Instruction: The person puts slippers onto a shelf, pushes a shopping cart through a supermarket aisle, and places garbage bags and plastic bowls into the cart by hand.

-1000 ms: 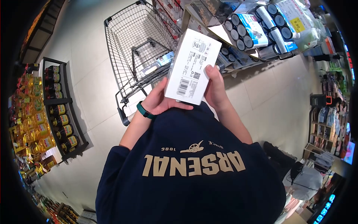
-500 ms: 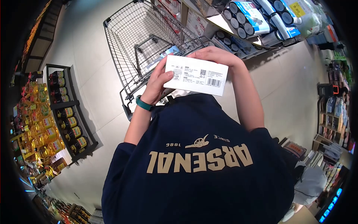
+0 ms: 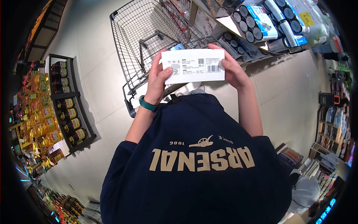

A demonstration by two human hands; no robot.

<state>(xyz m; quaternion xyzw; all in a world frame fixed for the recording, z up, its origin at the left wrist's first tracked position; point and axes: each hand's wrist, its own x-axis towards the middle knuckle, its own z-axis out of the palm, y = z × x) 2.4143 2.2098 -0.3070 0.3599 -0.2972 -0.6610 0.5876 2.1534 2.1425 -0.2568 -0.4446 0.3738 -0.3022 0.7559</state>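
A white box (image 3: pixel 192 71) with small printed text, a QR code and a barcode is held up in front of my chest, printed face toward me. At its left end my left hand (image 3: pixel 158 76) grips it, thumb on the printed face and fingers behind. My right hand (image 3: pixel 234 71) closes on the right end, thumb near the barcode. What lies behind the box is partly hidden. Just beyond it stands a wire shopping cart (image 3: pixel 128 41), with a blue-and-white item (image 3: pixel 178 47) partly visible in it.
On the left, a black rack (image 3: pixel 75 123) holds dark bottles beside many yellow oil bottles (image 3: pixel 48 123). A display with packs of dark-capped cylinders (image 3: pixel 250 24) stands at upper right. Stocked shelves (image 3: pixel 330 123) line the far right. A grey bag-like item (image 3: pixel 305 192) sits at lower right.
My right hand has moved from the box's top edge to its right end. The box has levelled out and shifted slightly left and up. My left hand keeps its hold.
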